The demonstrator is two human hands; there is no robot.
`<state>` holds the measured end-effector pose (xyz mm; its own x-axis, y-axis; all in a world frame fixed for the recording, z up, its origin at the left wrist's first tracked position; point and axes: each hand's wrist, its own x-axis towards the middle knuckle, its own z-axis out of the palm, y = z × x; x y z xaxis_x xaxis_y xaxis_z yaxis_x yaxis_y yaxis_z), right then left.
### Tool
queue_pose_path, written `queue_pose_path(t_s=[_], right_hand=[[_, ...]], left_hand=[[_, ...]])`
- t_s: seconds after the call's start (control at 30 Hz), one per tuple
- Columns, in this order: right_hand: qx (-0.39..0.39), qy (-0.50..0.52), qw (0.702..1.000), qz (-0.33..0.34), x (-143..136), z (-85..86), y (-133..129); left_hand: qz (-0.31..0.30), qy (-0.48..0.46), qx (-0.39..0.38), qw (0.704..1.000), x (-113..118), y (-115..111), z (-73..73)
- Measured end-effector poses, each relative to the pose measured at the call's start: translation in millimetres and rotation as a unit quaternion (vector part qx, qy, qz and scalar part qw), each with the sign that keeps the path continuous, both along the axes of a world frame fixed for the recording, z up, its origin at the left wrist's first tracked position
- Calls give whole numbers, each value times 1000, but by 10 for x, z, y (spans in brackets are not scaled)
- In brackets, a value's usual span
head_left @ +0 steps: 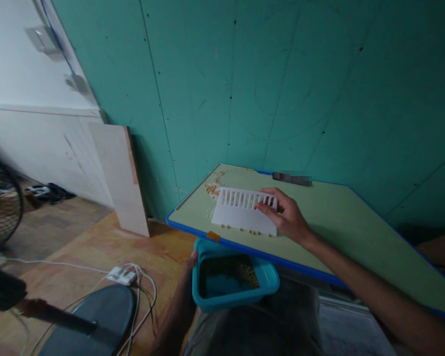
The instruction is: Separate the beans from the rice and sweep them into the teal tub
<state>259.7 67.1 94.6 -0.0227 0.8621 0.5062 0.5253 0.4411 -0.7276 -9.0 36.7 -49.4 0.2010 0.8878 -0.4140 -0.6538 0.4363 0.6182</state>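
Observation:
My right hand [284, 211] grips the upper right corner of a white flat plastic piece [241, 217], which has a row of long slots along its upper part. The piece rests tilted on the pale green table top [330, 220]. Small tan beans [254, 232] lie along its lower edge, near the table's blue rim. More orange-yellow grains [210, 190] and pale crumbs are scattered beyond its left end. Below the table edge, my left hand [191, 262] holds the left side of a teal plastic tub [237, 300]. Beans [248, 274] and darker green bits lie inside it.
A dark flat object [291, 179] lies at the table's back edge, against the green wall [207, 89]. On the left, a pale board [120, 183] leans on the wall. A round stand base [96, 321], a power strip [121, 275] and loose cables occupy the floor.

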Motion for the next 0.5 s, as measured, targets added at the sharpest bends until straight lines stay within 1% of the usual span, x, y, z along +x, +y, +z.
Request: queue_pose_path(t_s=[0.07,0.13,0.23,0.37,0.43,0.5], right_hand=[[-5,5,1000,-4,-8,-4,-30],[-7,8,1000,-8,-20,-7,-54],[-6,9,1000,-15,-41,-8,-91],[-3,13,999,-31,-84,-5,-174],[-2,12,999,-40,-116,-4,-230],[2,7,999,-47,-153,-3,-286]], left_hand=[[-5,-16,3,1000,-1,3,-4],[-15,-29,9,999,-12,-13,24],[-24,-20,-2,1000,-18,-81,126],[-7,19,-31,999,35,-213,292],[-23,-5,25,999,63,-279,352],[-33,-15,54,998,80,-331,391]])
